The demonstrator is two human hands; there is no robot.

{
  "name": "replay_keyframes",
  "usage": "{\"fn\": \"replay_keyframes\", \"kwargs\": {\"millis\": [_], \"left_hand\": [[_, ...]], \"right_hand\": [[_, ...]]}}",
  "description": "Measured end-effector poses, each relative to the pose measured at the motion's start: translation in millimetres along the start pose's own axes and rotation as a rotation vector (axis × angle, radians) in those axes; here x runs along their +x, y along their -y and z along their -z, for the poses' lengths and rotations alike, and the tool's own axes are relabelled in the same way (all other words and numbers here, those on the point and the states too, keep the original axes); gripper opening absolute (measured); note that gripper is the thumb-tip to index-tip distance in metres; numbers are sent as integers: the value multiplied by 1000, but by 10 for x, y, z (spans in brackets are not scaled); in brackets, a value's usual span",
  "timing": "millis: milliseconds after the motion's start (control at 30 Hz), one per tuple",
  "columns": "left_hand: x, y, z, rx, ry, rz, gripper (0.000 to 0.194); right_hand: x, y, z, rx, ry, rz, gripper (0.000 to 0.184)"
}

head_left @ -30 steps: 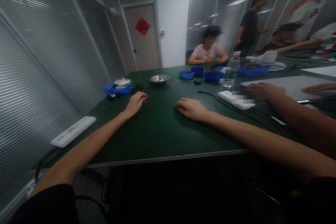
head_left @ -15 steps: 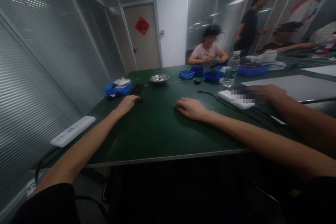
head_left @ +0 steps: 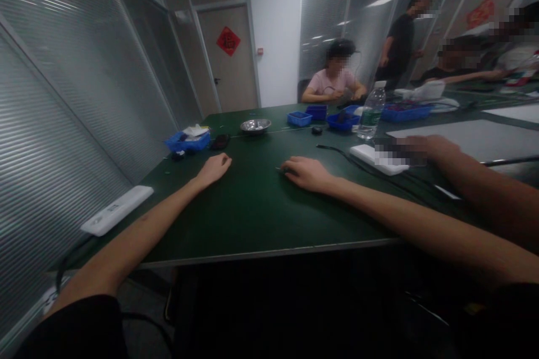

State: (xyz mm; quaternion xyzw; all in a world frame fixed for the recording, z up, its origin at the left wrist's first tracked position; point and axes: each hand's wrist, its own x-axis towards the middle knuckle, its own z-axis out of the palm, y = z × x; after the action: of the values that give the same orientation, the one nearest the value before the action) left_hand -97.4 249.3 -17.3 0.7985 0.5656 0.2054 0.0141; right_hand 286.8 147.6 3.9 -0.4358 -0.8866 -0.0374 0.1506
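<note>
My left hand (head_left: 215,168) rests on the green table (head_left: 248,213) with its fingers curled in and pressed together. Whatever it holds, if anything, is hidden. My right hand (head_left: 309,174) lies on the table to the right, its fingers closed around a small dark object. A thin, pale tip sticks out of that object to the left, and the rest is covered by the fingers. Beyond the hands stands a shallow metal bowl (head_left: 255,126). A black phone-like object (head_left: 220,141) lies just past my left hand.
Blue trays (head_left: 298,118) stand at the back, another blue tray (head_left: 189,142) at far left. A water bottle (head_left: 371,111), a black cable (head_left: 337,150) and a white power strip (head_left: 366,158) are on the right. A co-worker's hand (head_left: 438,148) reaches in there. Left edge: another power strip (head_left: 120,210).
My left hand has turned and curled its fingers inward; the small dark thing that showed at its fingertips is out of sight. My right hand stays where it was.
</note>
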Motion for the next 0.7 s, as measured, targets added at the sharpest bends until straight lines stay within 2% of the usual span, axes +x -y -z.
{"fn": "replay_keyframes", "kwargs": {"millis": [100,200,367,533,700], "left_hand": [[2,-15,-34,-25,15,6,34],[24,100,-2,-50,-15,29,29],[47,481,177,72,-99,180,27],[-83,887,422,240,-110,313,32],[-252,1084,593,330,-117,380,30]], "right_hand": [[1,-8,-14,-3,-14,10,32],[0,-9,-14,-9,-10,6,33],[-1,-7,5,6,0,10,32],[-4,4,20,7,1,8,32],[-5,12,16,5,-2,10,32]]}}
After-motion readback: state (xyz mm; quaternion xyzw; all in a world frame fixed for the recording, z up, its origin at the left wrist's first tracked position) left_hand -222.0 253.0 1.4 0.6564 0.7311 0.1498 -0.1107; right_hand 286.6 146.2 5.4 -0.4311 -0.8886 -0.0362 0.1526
